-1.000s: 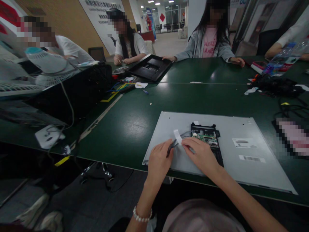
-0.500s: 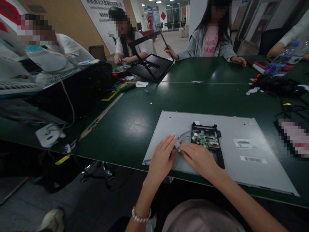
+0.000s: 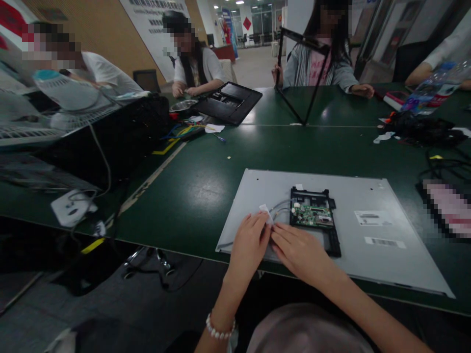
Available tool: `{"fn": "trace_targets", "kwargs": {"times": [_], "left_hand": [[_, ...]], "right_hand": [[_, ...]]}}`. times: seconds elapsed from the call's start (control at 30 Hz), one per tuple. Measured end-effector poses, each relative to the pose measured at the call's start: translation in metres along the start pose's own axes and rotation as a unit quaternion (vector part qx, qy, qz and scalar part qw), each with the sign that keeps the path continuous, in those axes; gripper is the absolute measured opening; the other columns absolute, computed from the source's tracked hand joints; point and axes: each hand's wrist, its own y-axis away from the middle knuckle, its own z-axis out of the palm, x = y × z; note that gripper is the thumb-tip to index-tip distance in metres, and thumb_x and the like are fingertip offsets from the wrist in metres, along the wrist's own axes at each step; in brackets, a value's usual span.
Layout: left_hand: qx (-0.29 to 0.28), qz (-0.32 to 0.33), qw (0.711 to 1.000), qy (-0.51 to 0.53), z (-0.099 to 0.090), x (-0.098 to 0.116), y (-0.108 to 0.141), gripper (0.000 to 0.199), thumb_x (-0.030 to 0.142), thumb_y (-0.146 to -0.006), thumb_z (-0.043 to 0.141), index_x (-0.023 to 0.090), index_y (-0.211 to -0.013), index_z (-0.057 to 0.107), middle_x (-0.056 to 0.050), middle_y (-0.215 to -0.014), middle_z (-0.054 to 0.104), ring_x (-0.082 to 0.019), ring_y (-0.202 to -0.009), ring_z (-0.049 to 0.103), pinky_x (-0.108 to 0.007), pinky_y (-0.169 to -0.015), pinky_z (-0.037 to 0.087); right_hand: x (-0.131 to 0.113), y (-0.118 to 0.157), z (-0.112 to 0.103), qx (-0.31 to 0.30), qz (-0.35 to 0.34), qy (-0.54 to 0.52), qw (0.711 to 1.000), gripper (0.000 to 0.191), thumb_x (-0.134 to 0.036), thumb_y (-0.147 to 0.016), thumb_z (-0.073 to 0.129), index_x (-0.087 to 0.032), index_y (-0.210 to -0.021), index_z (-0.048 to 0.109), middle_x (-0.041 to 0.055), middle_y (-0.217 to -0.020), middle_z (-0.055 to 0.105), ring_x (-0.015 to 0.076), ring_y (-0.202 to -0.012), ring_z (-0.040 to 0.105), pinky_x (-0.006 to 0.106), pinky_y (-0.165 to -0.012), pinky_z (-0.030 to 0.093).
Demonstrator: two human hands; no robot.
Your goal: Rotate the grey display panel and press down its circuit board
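Observation:
A flat grey metal display panel (image 3: 353, 255) lies back side up at the table's near edge. On it sits a black plastic bracket (image 3: 334, 240) with a green circuit board (image 3: 312, 214). Thin grey cables (image 3: 281, 203) run left from the board toward my fingers. My left hand (image 3: 250, 242) is closed, its fingertips at a small pale strip of tape (image 3: 264, 210) over the cables. My right hand (image 3: 300, 247) meets it from the right, thumb and fingers pinched at the strip's lower end. Fingers hide part of the strip.
Across the table a person holds up a thin black frame (image 3: 303, 37). A black plastic housing (image 3: 235, 100) lies left of it. A bottle (image 3: 429, 93) and dark cables (image 3: 419, 130) are at right, a white fan (image 3: 62, 93) and black box (image 3: 106, 142) at left.
My hands stay together at the tape; the right has shifted slightly left and down, and more of the strip's upper end shows. The person opposite has moved the black frame rightward off the housing.

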Motion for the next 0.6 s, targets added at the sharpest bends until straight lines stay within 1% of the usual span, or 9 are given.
{"fn": "trace_targets", "kwargs": {"times": [0.03, 0.17, 0.3, 0.37, 0.47, 0.6], "left_hand": [[0.003, -0.009, 1.000, -0.007, 0.002, 0.002, -0.001, 0.027, 0.015, -0.095, 0.045, 0.016, -0.117, 0.061, -0.010, -0.123, 0.067, -0.022, -0.114, 0.062, -0.047, -0.108, 0.043], [0.000, -0.040, 0.999, -0.025, 0.008, 0.009, -0.005, 0.031, 0.012, -0.094, 0.045, 0.015, -0.122, 0.058, -0.011, -0.128, 0.064, -0.024, -0.117, 0.060, -0.045, -0.108, 0.043], [-0.006, -0.047, 0.998, -0.037, 0.009, 0.013, -0.006, 0.034, 0.013, -0.093, 0.045, 0.016, -0.126, 0.055, -0.012, -0.130, 0.062, -0.024, -0.118, 0.060, -0.045, -0.107, 0.044], [-0.010, -0.043, 0.998, -0.042, 0.008, 0.015, -0.006, 0.036, 0.014, -0.093, 0.046, 0.015, -0.129, 0.053, -0.013, -0.131, 0.062, -0.025, -0.120, 0.059, -0.045, -0.107, 0.043], [-0.019, -0.044, 0.998, -0.049, 0.006, 0.019, -0.007, 0.037, 0.017, -0.093, 0.048, 0.015, -0.130, 0.051, -0.014, -0.132, 0.061, -0.026, -0.122, 0.058, -0.046, -0.106, 0.042], [-0.018, -0.051, 0.997, -0.052, 0.003, 0.023, -0.009, 0.037, 0.017, -0.089, 0.053, 0.017, -0.127, 0.053, -0.013, -0.129, 0.063, -0.026, -0.117, 0.060, -0.046, -0.103, 0.043]], "right_hand": [[-0.002, 0.003, -0.001, -0.007, 0.006, -0.003, 1.000, 0.034, -0.019, -0.091, 0.055, -0.007, -0.121, 0.064, 0.0172, -0.127, 0.066, 0.0262, -0.120, 0.061, 0.040, -0.106, 0.048], [-0.007, 0.016, -0.007, -0.029, 0.016, -0.013, 0.999, 0.060, -0.043, -0.090, 0.059, -0.005, -0.136, 0.053, 0.0193, -0.144, 0.052, 0.0309, -0.134, 0.048, 0.049, -0.113, 0.038], [-0.011, 0.028, -0.008, -0.045, 0.019, -0.015, 0.999, 0.073, -0.053, -0.089, 0.057, -0.006, -0.143, 0.045, 0.0189, -0.151, 0.042, 0.0306, -0.141, 0.039, 0.051, -0.117, 0.031], [-0.013, 0.031, -0.008, -0.052, 0.027, -0.011, 0.998, 0.074, -0.054, -0.089, 0.057, -0.005, -0.144, 0.043, 0.0187, -0.152, 0.042, 0.0304, -0.141, 0.038, 0.051, -0.117, 0.030], [-0.015, 0.035, -0.010, -0.053, 0.037, -0.010, 0.998, 0.072, -0.053, -0.090, 0.056, -0.005, -0.143, 0.044, 0.0179, -0.151, 0.043, 0.0305, -0.140, 0.039, 0.051, -0.116, 0.032], [-0.014, 0.042, -0.024, -0.060, 0.035, -0.030, 0.997, 0.061, -0.047, -0.093, 0.055, -0.011, -0.142, 0.048, 0.0127, -0.148, 0.049, 0.0286, -0.139, 0.042, 0.049, -0.115, 0.036]]}}
